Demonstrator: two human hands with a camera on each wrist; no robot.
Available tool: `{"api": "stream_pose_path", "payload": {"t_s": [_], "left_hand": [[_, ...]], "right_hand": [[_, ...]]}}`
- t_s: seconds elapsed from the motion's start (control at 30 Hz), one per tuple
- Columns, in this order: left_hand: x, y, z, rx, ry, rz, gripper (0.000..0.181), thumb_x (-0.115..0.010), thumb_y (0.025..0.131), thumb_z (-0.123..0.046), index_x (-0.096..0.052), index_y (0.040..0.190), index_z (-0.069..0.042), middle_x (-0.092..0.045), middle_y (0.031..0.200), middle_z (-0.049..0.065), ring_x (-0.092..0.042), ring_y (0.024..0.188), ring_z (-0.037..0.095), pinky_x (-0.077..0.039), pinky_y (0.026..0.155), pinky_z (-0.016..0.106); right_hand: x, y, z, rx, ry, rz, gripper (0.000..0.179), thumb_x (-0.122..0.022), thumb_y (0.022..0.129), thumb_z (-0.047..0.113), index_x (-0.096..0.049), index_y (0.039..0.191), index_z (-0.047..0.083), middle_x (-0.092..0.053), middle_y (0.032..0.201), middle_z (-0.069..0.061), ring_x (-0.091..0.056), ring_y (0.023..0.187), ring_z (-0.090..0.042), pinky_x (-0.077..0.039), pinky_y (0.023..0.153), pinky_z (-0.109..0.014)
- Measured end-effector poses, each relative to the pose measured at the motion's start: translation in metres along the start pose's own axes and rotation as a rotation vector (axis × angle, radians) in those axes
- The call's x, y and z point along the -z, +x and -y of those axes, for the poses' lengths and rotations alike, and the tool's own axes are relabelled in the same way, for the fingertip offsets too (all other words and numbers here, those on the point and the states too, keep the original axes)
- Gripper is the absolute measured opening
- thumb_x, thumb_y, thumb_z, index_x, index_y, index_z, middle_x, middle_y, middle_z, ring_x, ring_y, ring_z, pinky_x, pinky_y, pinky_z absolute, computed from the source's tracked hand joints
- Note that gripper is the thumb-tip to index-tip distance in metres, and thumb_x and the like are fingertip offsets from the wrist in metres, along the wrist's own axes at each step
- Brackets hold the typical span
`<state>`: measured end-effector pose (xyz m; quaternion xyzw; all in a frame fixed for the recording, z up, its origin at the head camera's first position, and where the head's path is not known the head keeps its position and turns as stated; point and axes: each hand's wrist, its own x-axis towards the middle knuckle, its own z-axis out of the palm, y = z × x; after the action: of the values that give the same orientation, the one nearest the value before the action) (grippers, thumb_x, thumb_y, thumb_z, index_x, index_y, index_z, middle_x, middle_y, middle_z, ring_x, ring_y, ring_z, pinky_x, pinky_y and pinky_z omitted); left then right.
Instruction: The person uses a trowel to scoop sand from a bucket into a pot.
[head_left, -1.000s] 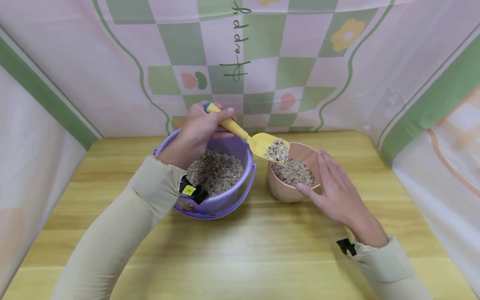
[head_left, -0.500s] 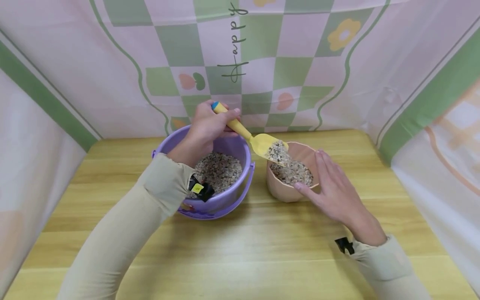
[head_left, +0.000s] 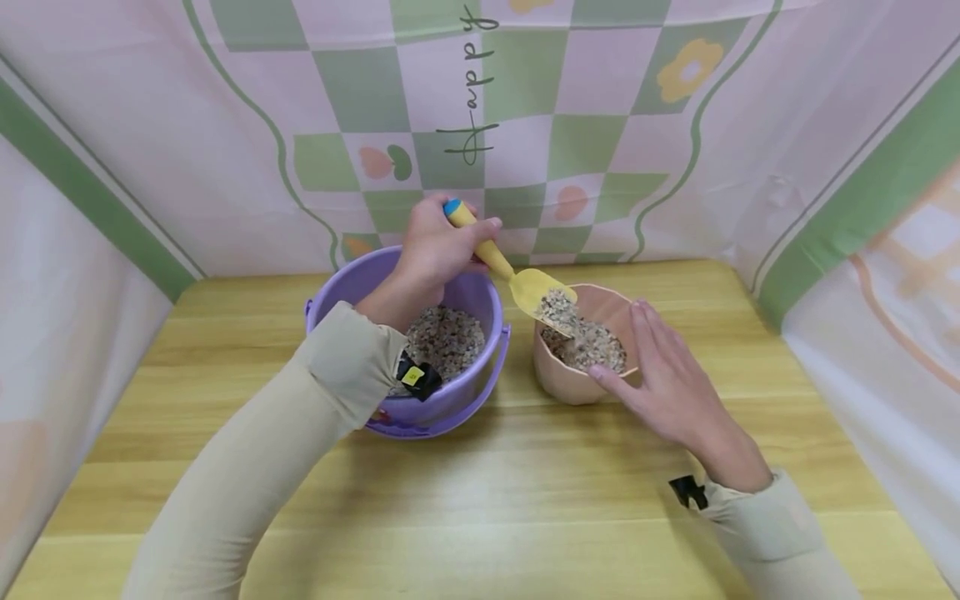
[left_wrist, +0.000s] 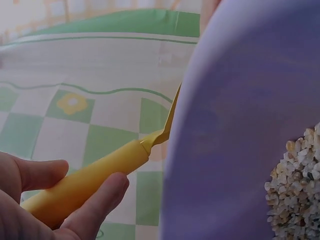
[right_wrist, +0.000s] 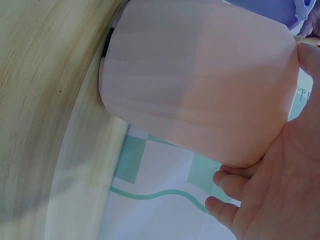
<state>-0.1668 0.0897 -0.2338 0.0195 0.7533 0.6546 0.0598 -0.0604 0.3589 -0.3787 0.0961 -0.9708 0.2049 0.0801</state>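
My left hand (head_left: pixel 442 247) grips the yellow handle of a small toy shovel (head_left: pixel 531 289), blue at its end, above a purple bucket (head_left: pixel 330 302). The shovel's blade tilts down over the left rim of a peach-coloured pot (head_left: pixel 558 382), and gravel (head_left: pixel 557 308) on it slides off its tip. More gravel (head_left: pixel 592 346) lies inside the pot. At the pot's right, my right hand (head_left: pixel 675 379) rests on the rim, fingers fairly straight and thumb at the near edge. In the left wrist view, thumb and fingers close round the handle (left_wrist: pixel 85 185); the bucket wall hides part of the blade.
Gravel (head_left: pixel 446 343) also fills the lower part of the bucket, whose purple handle (head_left: pixel 480 408) hangs down at the front. Both containers stand on a wooden table (head_left: pixel 465 517). A checked cloth (head_left: pixel 517 83) hangs behind it and at the sides.
My left hand has moved right and its end of the shovel has risen, so the blade slopes more steeply. Gravel has begun sliding into the pot. The right hand stays at the rim.
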Motion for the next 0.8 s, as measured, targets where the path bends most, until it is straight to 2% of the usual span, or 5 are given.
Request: {"api": "stream_pose_path", "payload": {"t_s": [0.27,0.37,0.57,0.8], "left_hand": [[-0.011,-0.006,-0.003,-0.070,0.083,-0.012,0.032,-0.076,0.089,-0.012,-0.055,0.111,-0.003,-0.059,0.107,0.013,-0.069,0.089,0.025,-0.064,0.066,0.031],[-0.015,-0.007,-0.004,-0.125,0.115,-0.015,0.031,-0.077,0.089,-0.011,-0.056,0.110,-0.003,-0.059,0.105,0.013,-0.068,0.088,0.024,-0.064,0.066,0.031],[-0.023,-0.011,-0.008,-0.254,0.288,-0.046,0.031,-0.081,0.085,-0.015,-0.059,0.104,-0.005,-0.062,0.098,0.007,-0.061,0.084,0.016,-0.057,0.065,0.022],[-0.029,-0.015,-0.010,-0.286,0.350,-0.019,0.031,-0.082,0.084,-0.018,-0.059,0.102,-0.008,-0.061,0.096,0.004,-0.058,0.086,0.015,-0.052,0.069,0.021]], "right_hand": [[-0.001,0.001,-0.001,0.000,0.007,0.004,0.097,-0.051,0.099,0.056,0.003,0.157,0.001,0.003,0.164,-0.019,-0.005,0.150,-0.041,-0.008,0.122,-0.058],[-0.002,0.000,-0.002,0.004,0.015,0.003,0.097,-0.051,0.099,0.056,0.004,0.157,0.002,0.002,0.164,-0.020,-0.006,0.150,-0.042,-0.009,0.122,-0.059],[-0.002,0.000,-0.002,-0.010,0.026,0.004,0.096,-0.051,0.099,0.056,0.005,0.158,0.004,0.002,0.164,-0.018,-0.006,0.150,-0.041,-0.008,0.122,-0.058],[-0.002,0.000,-0.001,-0.019,0.040,0.007,0.097,-0.053,0.098,0.055,0.004,0.158,0.005,0.002,0.165,-0.017,-0.005,0.150,-0.040,-0.007,0.123,-0.057]]}}
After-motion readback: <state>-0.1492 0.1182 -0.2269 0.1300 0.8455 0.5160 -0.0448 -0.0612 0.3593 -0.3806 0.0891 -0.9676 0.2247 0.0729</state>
